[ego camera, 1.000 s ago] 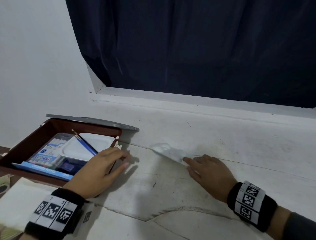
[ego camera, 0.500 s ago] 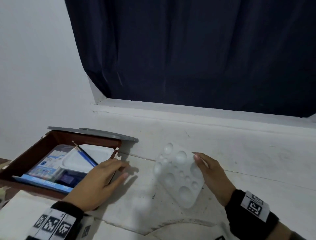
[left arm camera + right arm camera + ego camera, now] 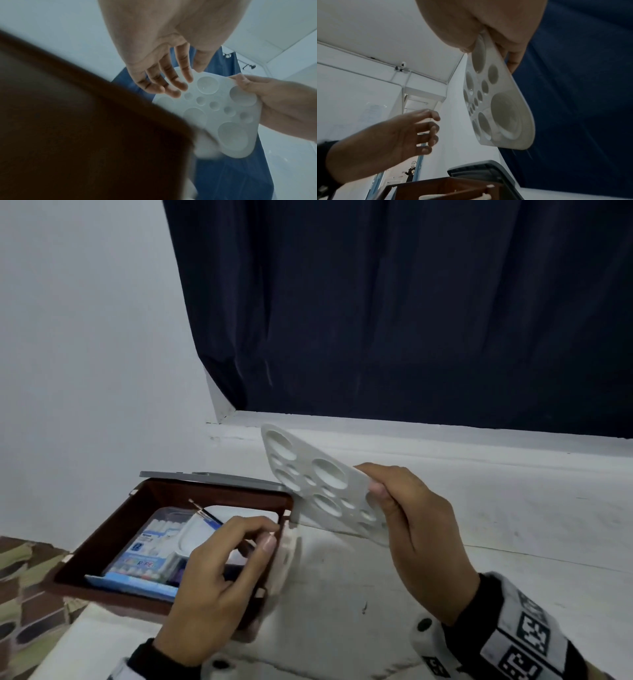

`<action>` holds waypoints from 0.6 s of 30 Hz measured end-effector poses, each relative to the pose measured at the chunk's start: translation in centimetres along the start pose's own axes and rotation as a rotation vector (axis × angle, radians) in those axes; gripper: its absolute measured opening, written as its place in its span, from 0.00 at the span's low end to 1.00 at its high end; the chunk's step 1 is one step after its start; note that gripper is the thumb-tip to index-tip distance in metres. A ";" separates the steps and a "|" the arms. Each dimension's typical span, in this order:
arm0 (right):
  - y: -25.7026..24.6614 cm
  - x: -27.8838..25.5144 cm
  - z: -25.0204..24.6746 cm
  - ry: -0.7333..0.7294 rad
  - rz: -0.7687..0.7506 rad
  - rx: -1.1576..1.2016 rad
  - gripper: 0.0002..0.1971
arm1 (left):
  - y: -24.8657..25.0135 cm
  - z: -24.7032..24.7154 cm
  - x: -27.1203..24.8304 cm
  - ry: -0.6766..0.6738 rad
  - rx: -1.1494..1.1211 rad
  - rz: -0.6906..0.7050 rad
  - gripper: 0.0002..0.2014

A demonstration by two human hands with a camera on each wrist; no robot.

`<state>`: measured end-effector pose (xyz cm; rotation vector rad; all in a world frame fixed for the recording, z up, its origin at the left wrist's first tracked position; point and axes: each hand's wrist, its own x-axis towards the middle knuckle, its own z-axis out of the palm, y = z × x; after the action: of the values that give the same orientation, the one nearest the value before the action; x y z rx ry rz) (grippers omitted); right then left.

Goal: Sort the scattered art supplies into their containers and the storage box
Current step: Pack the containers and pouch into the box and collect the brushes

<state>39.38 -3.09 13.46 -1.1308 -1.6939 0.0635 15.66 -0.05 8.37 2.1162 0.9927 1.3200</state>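
Observation:
A white paint palette [image 3: 322,487] with round wells hangs tilted in the air, just right of the brown storage box [image 3: 102,542]. My right hand [image 3: 380,498] grips its near right edge, thumb on the well side, fingers behind. The wrist views show the palette [image 3: 214,115] [image 3: 501,108] the same way. My left hand [image 3: 263,534] hovers over the box's right side, fingers loosely bent and holding nothing, close to the palette's lower edge [image 3: 171,83]. In the box lie a blue-packaged paint set [image 3: 144,549], a white tray [image 3: 202,532] and a thin brush [image 3: 209,513].
A grey lid [image 3: 212,477] lies behind the box's far rim. The box sits on a worn white surface [image 3: 342,594] with a raised ledge [image 3: 445,440] below a dark blue curtain [image 3: 411,302]. A white wall [image 3: 85,337] stands left; patterned floor [image 3: 24,577] shows at the lower left.
My right hand picked the palette up off the surface, turned it wells-up and carried it toward the box. My left hand lifted off the box's edge and its fingers bent.

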 end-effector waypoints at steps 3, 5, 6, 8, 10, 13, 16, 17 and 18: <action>-2.3 1.4 2.9 -0.004 -0.096 -0.028 0.16 | -0.9 -4.7 0.4 0.089 -0.145 0.009 0.14; -3.4 2.2 5.2 -0.025 -0.176 -0.083 0.15 | -2.2 -8.3 1.2 0.126 -0.257 -0.008 0.17; -3.9 2.6 6.6 -0.038 -0.217 -0.109 0.14 | -2.9 -10.4 1.5 0.135 -0.291 -0.022 0.17; -4.5 3.2 8.4 -0.088 -0.302 -0.159 0.14 | -4.2 -13.3 2.4 0.130 -0.269 -0.018 0.16; -5.1 3.8 10.6 -0.163 -0.397 -0.259 0.16 | -5.8 -15.9 3.4 0.113 -0.214 0.003 0.16; -5.3 4.1 13.6 -0.287 -0.518 -0.434 0.16 | -8.8 -19.0 5.4 0.048 -0.181 0.001 0.17; -4.3 3.8 15.3 -0.412 -0.531 -0.530 0.19 | -11.2 -21.0 7.7 -0.067 -0.056 -0.016 0.18; -4.1 3.6 15.8 -0.462 -0.525 -0.557 0.21 | -11.8 -21.5 8.4 -0.121 -0.001 -0.021 0.18; -3.9 3.4 16.0 -0.505 -0.524 -0.582 0.19 | -12.3 -21.9 9.1 -0.191 0.064 -0.030 0.17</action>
<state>24.54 4.48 10.81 -1.0912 -2.5193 -0.5460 -5.59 14.89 14.67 2.2177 0.9936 1.0612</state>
